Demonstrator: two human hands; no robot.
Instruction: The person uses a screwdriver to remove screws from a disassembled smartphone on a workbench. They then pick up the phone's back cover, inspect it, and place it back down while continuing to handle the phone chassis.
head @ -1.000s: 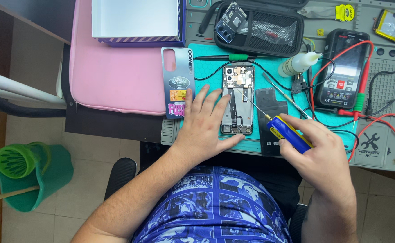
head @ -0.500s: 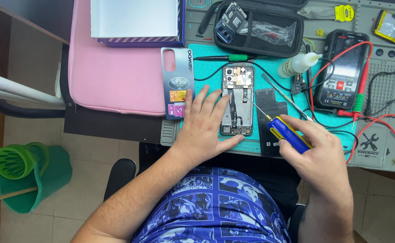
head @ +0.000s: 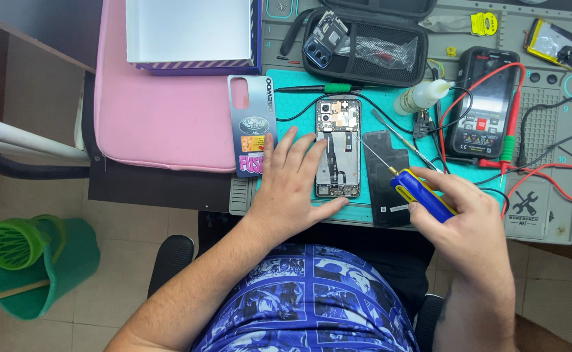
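An opened smartphone (head: 338, 140) with its circuit boards showing lies on a teal work mat (head: 370, 212). My left hand (head: 293, 189) rests flat on the mat, fingers spread over the phone's left edge and lower end, pinning it down. My right hand (head: 460, 215) grips a blue and yellow screwdriver (head: 411, 183); its thin shaft slants up-left and the tip touches the phone's upper right side. A dark back panel (head: 386, 173) lies just right of the phone, under the screwdriver shaft.
A grey phone cover with stickers (head: 252, 130) lies left of my hand beside a pink sleeve (head: 155, 124) bearing a white box (head: 191, 32). Behind are a black zip case (head: 364, 39), glue bottle (head: 423, 96), multimeter with red leads (head: 488, 104), tweezers (head: 403, 140). Green bin (head: 35, 264) on floor.
Both hands stay almost as they were. The screwdriver tip stays at the phone's upper right side; the view has shifted only slightly.
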